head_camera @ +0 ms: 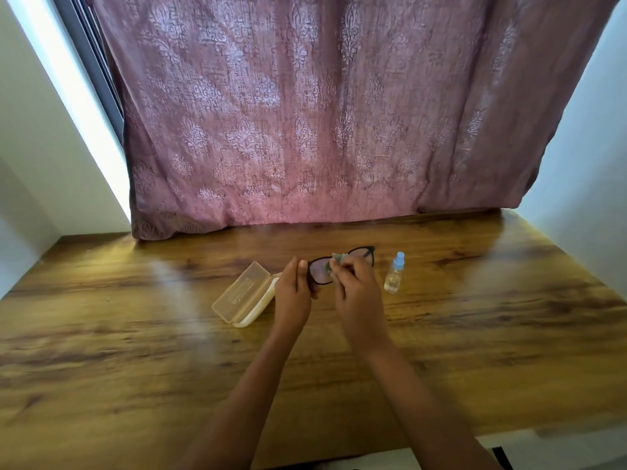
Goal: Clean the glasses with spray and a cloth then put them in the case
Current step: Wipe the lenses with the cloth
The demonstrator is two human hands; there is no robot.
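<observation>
At the back, a mauve patterned curtain (305,113) hangs down to the bench (135,351), brown wood grain. I see both forearms reaching in from the near edge. Case (242,296): pale translucent, lying open left of centre, lid thrown back. Left grip (293,293) pinches the glasses (320,273) at the frame's left end, lenses facing me, just right of the case. Right grip (356,290) is curled round the cloth (339,257), pressing it on the lens nearer the left grip. Spray bottle (394,274), blue cap, stands upright just right of the glasses, untouched.
</observation>
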